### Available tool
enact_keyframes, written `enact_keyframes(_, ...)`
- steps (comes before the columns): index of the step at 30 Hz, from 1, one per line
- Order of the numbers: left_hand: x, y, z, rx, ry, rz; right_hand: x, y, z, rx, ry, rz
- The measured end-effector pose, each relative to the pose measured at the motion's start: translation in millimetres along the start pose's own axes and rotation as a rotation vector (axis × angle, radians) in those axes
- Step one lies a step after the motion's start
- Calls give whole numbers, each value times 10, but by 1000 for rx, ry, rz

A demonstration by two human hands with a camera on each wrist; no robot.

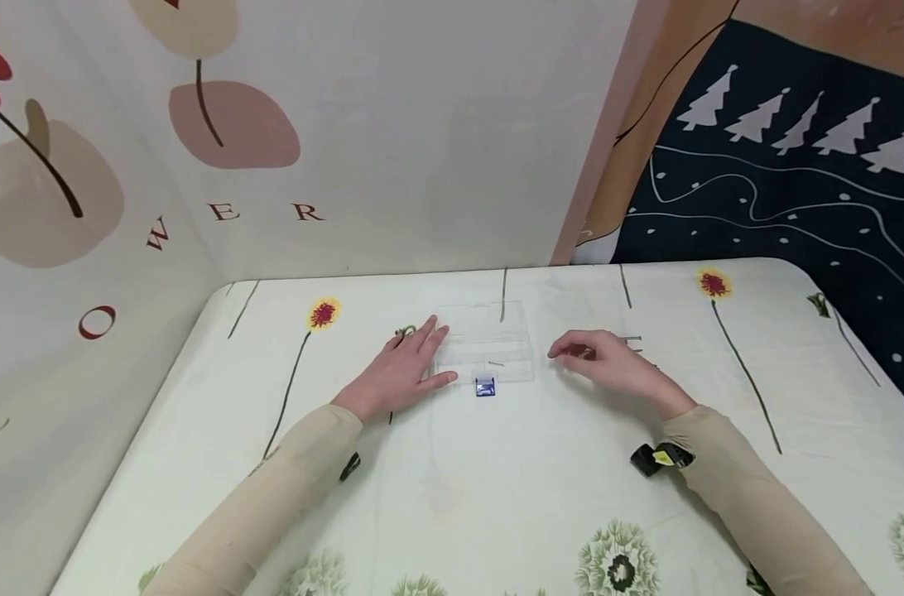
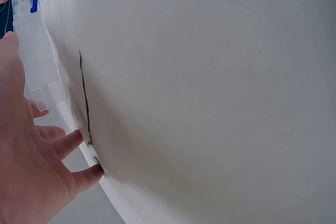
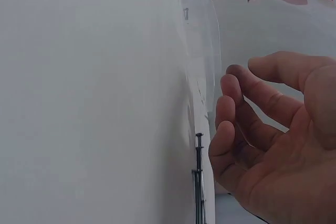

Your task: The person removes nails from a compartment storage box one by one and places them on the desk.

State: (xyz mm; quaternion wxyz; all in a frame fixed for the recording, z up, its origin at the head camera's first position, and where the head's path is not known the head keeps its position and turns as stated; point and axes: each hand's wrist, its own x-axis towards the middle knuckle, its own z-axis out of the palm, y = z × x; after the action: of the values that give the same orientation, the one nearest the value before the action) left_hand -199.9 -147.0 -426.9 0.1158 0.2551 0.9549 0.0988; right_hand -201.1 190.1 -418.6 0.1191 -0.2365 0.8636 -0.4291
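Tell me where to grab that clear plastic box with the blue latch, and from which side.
Grip the clear plastic box across its two short ends, one hand from each side. It lies flat and low on the table, long side facing you, with the blue latch at the front edge. The left hand already rests at its left end; the right hand hovers near the right.

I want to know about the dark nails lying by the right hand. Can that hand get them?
Probably yes. The right hand hovers with loosely curled fingers beside the nails, which lie bare on the tablecloth next to the clear box; nothing blocks them.
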Motion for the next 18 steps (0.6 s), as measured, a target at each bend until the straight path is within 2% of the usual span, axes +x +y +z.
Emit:
enact_keyframes(8,13,-12,10,2,5,5,69,-70,125,7,8,-67)
enact_keyframes(12,15,-9,9,-1,4,-1,108,-116,201,-41,28,-92)
enact_keyframes(18,20,-1,3,-5,-10,-15,153,-191,284,-103,19,-81)
